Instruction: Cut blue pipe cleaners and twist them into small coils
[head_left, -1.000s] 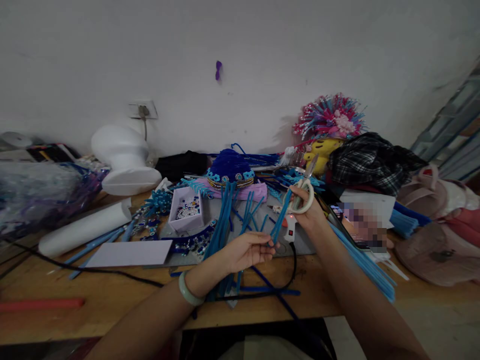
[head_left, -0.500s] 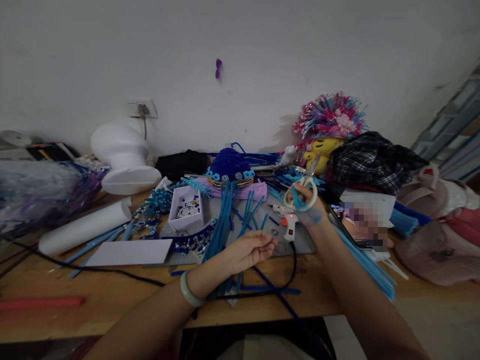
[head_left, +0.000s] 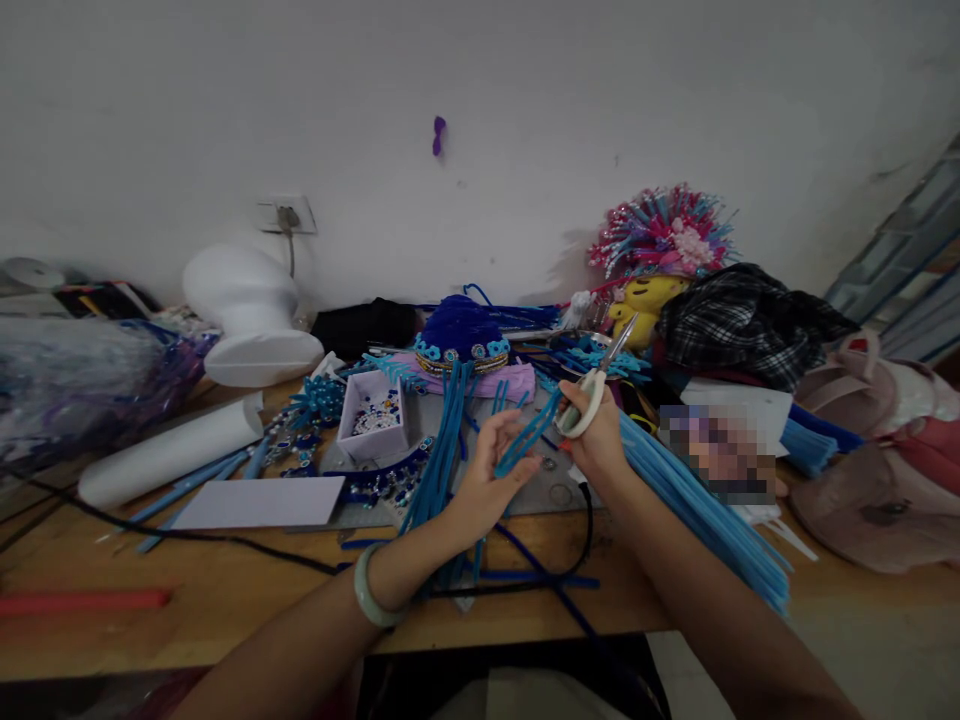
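Several short blue pipe cleaners [head_left: 534, 432] stretch between my two hands. My left hand [head_left: 491, 475], a pale bangle on its wrist, grips their near end between thumb and fingers. In my right hand [head_left: 604, 440] are the scissors [head_left: 589, 405], cream handles in the palm and blades pointing up and away. The far ends of the pipe cleaners reach the right fingers. Below that hand a glue gun is mostly hidden, its black cord [head_left: 589, 520] running toward me. A long bundle of blue pipe cleaners [head_left: 442, 450] lies beyond my left wrist.
A dark-blue beaded headpiece [head_left: 461, 335] stands at the back, with a white box of beads [head_left: 373, 415] to its left. Farther left are a white foam head [head_left: 240, 310] and a paper roll [head_left: 172, 455]. Light-blue pipe cleaners [head_left: 712, 520] lie beside my right forearm.
My right hand has come down and left with the scissors, meeting my left hand. My left hand has risen slightly and now holds blue pipe cleaners; earlier its fingers looked empty.
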